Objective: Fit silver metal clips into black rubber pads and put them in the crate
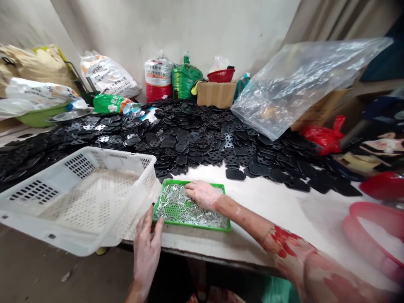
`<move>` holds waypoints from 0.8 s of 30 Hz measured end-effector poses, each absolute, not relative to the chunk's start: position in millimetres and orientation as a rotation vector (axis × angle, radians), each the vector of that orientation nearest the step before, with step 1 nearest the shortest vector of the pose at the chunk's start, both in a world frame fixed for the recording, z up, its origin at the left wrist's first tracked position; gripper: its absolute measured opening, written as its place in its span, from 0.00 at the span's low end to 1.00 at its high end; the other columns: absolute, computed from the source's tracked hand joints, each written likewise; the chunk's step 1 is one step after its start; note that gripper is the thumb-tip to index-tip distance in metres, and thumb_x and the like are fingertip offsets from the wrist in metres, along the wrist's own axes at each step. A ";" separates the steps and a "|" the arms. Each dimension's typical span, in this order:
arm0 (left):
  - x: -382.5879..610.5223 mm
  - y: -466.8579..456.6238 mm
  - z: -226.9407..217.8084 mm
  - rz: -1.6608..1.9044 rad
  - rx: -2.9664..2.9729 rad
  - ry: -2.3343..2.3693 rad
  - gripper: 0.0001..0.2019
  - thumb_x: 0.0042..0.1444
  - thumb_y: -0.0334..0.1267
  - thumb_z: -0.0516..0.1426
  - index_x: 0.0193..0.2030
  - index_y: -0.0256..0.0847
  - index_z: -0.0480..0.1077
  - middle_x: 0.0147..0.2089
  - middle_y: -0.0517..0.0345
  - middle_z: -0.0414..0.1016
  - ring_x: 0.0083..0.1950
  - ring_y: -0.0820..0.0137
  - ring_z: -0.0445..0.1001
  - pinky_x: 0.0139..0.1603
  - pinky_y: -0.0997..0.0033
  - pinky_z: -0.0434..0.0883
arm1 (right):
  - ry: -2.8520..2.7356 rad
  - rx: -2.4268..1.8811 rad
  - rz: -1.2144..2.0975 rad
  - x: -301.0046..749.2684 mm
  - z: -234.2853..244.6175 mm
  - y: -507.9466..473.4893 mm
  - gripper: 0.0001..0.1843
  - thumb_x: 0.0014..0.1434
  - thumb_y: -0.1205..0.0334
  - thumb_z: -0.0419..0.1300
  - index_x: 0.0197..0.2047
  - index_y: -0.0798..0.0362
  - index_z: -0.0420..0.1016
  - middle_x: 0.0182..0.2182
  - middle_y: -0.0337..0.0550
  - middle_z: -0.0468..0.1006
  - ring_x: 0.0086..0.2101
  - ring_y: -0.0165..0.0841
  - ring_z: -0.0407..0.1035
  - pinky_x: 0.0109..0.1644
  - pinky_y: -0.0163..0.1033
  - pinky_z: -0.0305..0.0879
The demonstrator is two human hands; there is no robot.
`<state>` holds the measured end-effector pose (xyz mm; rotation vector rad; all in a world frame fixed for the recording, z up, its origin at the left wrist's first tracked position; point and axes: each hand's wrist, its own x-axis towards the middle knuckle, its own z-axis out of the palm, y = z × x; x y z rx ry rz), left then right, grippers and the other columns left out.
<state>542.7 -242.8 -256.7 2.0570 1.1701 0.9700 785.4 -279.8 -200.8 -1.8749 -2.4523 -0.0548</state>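
Observation:
A shallow green tray (198, 227) with a perforated bottom sits near the table's front edge, covered in many small silvery metal pins (179, 202). Over its far middle, my right hand (203, 194) reaches down into the pins with fingers bent and close together. Its fingertips are partly hidden, so anything between them cannot be made out. My left hand (147, 240) is at the tray's near left corner, fingers stretched and apart, thumb by the rim. Whether it presses on the tray is unclear.
A white perforated plastic basket (126, 206) stands left of the tray. Behind spreads a heap of flat black plates (189, 134) with holes. Clear plastic sheeting (293, 84) leans at right, above a red bag (325, 136). A pink basin (353, 231) sits at front right.

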 end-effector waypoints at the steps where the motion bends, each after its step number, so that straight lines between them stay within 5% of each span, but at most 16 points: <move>1: 542.9 -242.5 -257.5 0.976 2.056 1.169 0.27 0.62 0.48 0.52 0.64 0.35 0.64 0.63 0.42 0.68 0.65 0.55 0.63 0.67 0.56 0.56 | -2.432 -1.915 -0.051 791.1 -199.4 -288.5 0.10 0.62 0.75 0.55 0.42 0.57 0.75 0.40 0.48 0.76 0.42 0.36 0.68 0.46 0.39 0.64; 11: 538.5 -241.4 -252.6 0.949 2.077 1.146 0.30 0.62 0.51 0.51 0.65 0.32 0.63 0.63 0.40 0.67 0.65 0.55 0.62 0.68 0.58 0.55 | -2.315 -2.134 0.004 810.5 -188.3 -347.8 0.09 0.61 0.75 0.55 0.35 0.57 0.75 0.37 0.49 0.76 0.37 0.35 0.67 0.44 0.38 0.63; 21: 535.6 -240.2 -251.3 0.856 2.039 1.201 0.37 0.56 0.57 0.52 0.65 0.31 0.62 0.66 0.40 0.64 0.67 0.52 0.60 0.68 0.58 0.55 | -2.087 -1.744 -0.035 809.0 -213.9 -349.7 0.11 0.64 0.71 0.56 0.47 0.55 0.77 0.51 0.50 0.76 0.51 0.36 0.68 0.54 0.41 0.66; 24: 535.6 -240.7 -251.3 0.821 2.015 1.227 0.37 0.56 0.57 0.52 0.66 0.33 0.62 0.68 0.42 0.62 0.68 0.52 0.59 0.69 0.57 0.51 | -1.792 -2.000 -0.040 835.6 -202.6 -353.8 0.15 0.67 0.69 0.51 0.51 0.51 0.76 0.48 0.44 0.78 0.47 0.31 0.71 0.52 0.37 0.68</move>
